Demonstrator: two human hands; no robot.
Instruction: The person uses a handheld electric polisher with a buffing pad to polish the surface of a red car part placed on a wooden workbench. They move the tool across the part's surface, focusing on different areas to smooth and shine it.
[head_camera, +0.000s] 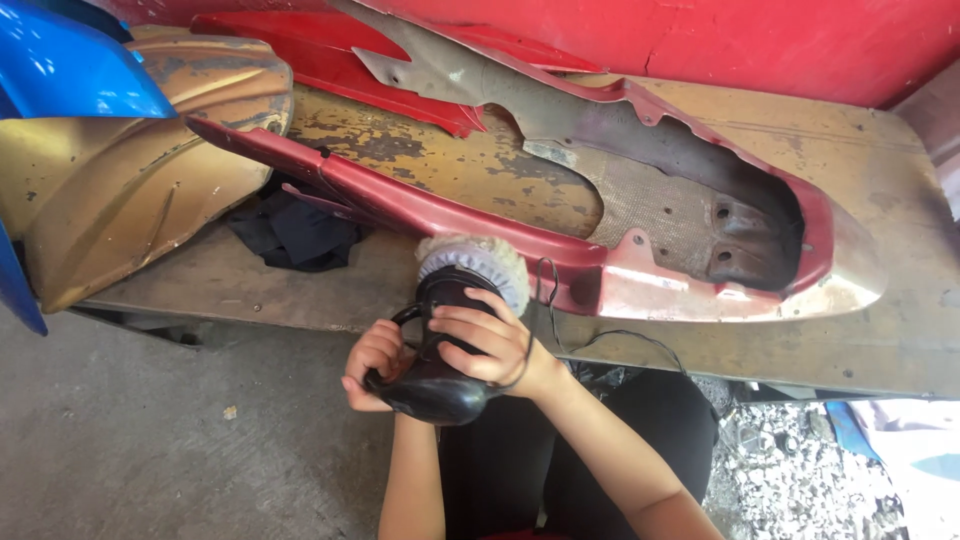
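The person holds a black polisher (440, 340) with both hands at the near edge of a worn wooden bench (900, 330). The right hand (487, 340) is wrapped over the top of the tool's body, fingers closed on it; the left hand (375, 362) is closed around its rear end. The polisher is glossy black with a loop handle, and its fluffy grey-white pad (480, 258) presses against the near rail of a long red body panel (560, 250) lying across the bench. A thin black cord (620, 335) trails from the tool along the bench edge. Left of the panel lie a black cloth (295, 232), a gold panel (120, 190) and a blue panel (70, 65).
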